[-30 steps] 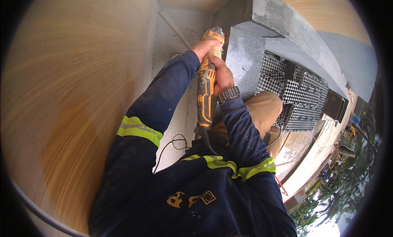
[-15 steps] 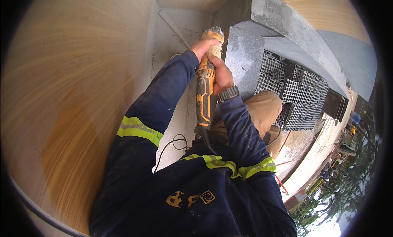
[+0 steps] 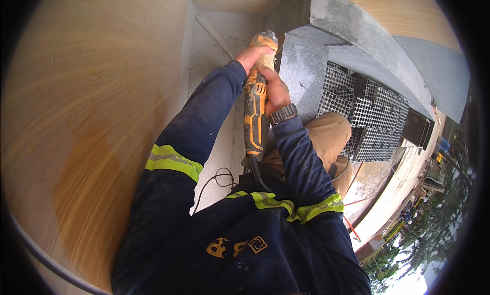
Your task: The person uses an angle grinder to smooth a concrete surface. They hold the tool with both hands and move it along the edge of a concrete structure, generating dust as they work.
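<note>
An orange-and-black corded power tool (image 3: 253, 119) with a long slim body lies lengthwise in front of me, its head pointing away and its cord running back toward my waist. My left hand (image 3: 252, 57) is wrapped round its neck, just behind the head, from the left. Lower down, my right hand (image 3: 276, 90) grips the body from the right, with its thumb by a pale taped patch (image 3: 266, 63) on the neck. Whatever the tool's tip touches is hidden beyond its head. A dark watch (image 3: 284, 114) is on my right wrist.
A tan wood-grained panel (image 3: 87, 116) rises along the left. Ahead lies a thin pale strip (image 3: 214, 35) on the grey surface. A grey ledge (image 3: 352, 19) with a metal-like sheet (image 3: 304, 73) stands right, near stacked perforated blocks (image 3: 380, 124). A black cord (image 3: 212, 178) loops by my left arm.
The tool and both hands have shifted very slightly up and to the left. My grip on it is the same.
</note>
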Action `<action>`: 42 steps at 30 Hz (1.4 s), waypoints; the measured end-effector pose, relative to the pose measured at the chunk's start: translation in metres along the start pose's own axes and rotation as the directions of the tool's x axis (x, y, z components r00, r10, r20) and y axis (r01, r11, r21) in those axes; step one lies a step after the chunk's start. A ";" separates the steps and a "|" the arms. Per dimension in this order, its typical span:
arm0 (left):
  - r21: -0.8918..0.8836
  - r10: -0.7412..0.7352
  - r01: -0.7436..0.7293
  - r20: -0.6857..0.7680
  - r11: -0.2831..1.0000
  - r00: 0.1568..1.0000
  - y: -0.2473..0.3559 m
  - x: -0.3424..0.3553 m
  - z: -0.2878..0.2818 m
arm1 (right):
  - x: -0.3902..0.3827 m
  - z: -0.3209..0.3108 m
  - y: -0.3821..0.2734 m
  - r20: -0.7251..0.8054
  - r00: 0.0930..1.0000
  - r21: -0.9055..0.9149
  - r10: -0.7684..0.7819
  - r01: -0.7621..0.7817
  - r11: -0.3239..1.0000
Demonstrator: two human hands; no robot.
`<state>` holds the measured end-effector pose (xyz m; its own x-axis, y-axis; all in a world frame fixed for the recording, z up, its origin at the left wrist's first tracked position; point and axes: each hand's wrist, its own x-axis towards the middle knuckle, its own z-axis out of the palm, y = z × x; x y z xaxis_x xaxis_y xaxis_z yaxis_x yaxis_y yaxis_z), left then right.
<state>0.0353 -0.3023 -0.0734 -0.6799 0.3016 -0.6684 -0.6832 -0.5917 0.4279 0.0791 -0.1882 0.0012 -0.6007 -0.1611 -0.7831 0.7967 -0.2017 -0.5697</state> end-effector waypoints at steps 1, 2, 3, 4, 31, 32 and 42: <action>-0.004 -0.010 0.010 -0.003 1.000 1.000 0.000 -0.001 0.001 | 0.002 -0.002 0.001 0.012 1.000 -0.007 -0.008 0.008 1.000; -0.008 -0.019 0.019 -0.005 1.000 1.000 0.001 -0.002 0.003 | 0.005 -0.006 0.003 0.024 1.000 -0.014 -0.016 0.017 1.000; -0.007 -0.004 0.004 -0.014 1.000 1.000 0.001 -0.003 0.004 | 0.007 -0.009 0.004 0.037 0.999 -0.021 -0.025 0.026 0.999; -0.005 0.009 -0.009 -0.023 1.000 1.000 0.001 -0.006 0.005 | 0.005 -0.007 0.004 0.029 0.999 -0.021 -0.038 0.039 0.999; -0.013 0.065 -0.067 -0.091 0.998 0.994 -0.004 0.005 0.001 | 0.007 -0.009 0.006 0.092 0.993 0.033 -0.069 0.067 0.997; -0.010 0.064 -0.065 -0.089 0.998 0.994 -0.003 0.004 0.002 | 0.007 -0.010 0.006 0.095 0.993 0.034 -0.069 0.066 0.997; -0.002 0.068 -0.069 -0.096 0.998 0.993 0.002 0.000 0.007 | 0.009 -0.010 0.006 0.092 0.993 0.055 -0.079 0.074 0.996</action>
<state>0.0324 -0.2984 -0.0685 -0.6964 0.1877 -0.6926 -0.6342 -0.6126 0.4717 0.0795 -0.1814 -0.0114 -0.6650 -0.2325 -0.7097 0.7454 -0.2658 -0.6113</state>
